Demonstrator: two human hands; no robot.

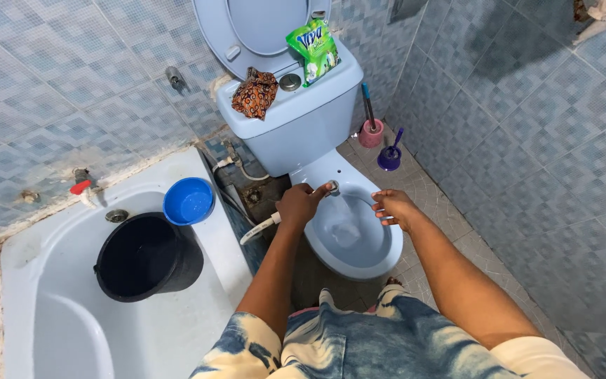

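Observation:
My left hand (301, 203) grips a white hand sprayer (333, 187) with a hose (259, 229), held over the rim of the pale blue toilet bowl (387, 254). Water runs from the nozzle into the bowl. My right hand (394, 208) hovers over the bowl's right rim, fingers spread and holding nothing. The lid and seat (213, 31) stand up against the wall.
On the cistern (303, 119) lie a patterned cloth (254, 93) and a green packet (313, 48). A pink brush holder (371, 132) and a purple one (389, 157) stand right of it. In the bathtub (43, 281) sit a black bucket (147, 256) and a blue bowl (189, 201).

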